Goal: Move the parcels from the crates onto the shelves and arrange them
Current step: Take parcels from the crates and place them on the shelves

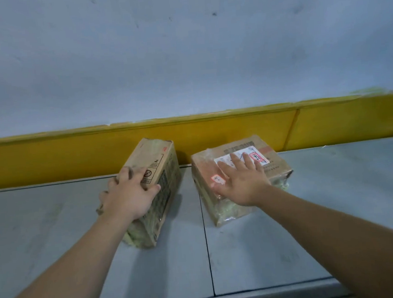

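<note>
Past the front edge of the shelf [247, 251], the left hand [128, 195] grips the upright parcel [166, 182] near the back rail [72, 155]. The right hand [241, 180] rests flat, fingers straight, on the low parcel [204, 169]. Best push both squarely back, sides aligned.

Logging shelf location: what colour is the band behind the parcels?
Yellow band, seen in head view.

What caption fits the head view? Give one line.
Left hand grips the narrow parcel while the right hand rests flat on the labelled parcel, both on the grey shelf.
</note>
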The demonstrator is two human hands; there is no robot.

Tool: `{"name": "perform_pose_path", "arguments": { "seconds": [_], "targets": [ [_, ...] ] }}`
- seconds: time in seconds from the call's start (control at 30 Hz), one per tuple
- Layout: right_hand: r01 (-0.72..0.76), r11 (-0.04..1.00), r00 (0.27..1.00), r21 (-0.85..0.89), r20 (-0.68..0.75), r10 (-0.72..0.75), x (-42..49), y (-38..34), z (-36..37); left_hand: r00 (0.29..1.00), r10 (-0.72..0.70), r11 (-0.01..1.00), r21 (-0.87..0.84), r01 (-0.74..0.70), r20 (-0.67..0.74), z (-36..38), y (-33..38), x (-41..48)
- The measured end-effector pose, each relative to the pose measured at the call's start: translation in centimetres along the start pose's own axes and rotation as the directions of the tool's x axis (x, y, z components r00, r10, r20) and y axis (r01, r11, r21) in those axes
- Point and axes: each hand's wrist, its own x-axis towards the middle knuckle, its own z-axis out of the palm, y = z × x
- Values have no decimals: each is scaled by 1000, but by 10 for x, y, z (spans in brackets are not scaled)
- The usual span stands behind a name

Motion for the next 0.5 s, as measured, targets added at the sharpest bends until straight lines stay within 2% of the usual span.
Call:
{"name": "perform_pose_path", "arguments": {
  "seconds": [0.07,0.2,0.27,0.5],
  "targets": [
    [65,996,998,-56,4,-65,-2,13,3,1000,1,1000,-10,-2,-7,0,0,2],
    [-138,990,990,17,-15,138,10,-3,6,1000,2,1000,5,-2,-13,0,1,3],
    [-183,982,982,37,-41,184,19,-17,4,1000,-4,1000,15,5,-19,2,2,2],
    [-172,985,978,32,-113,175,26,-17,7,999,-1,1000,-5,1,-32,0,3,-2]
  ]
}}
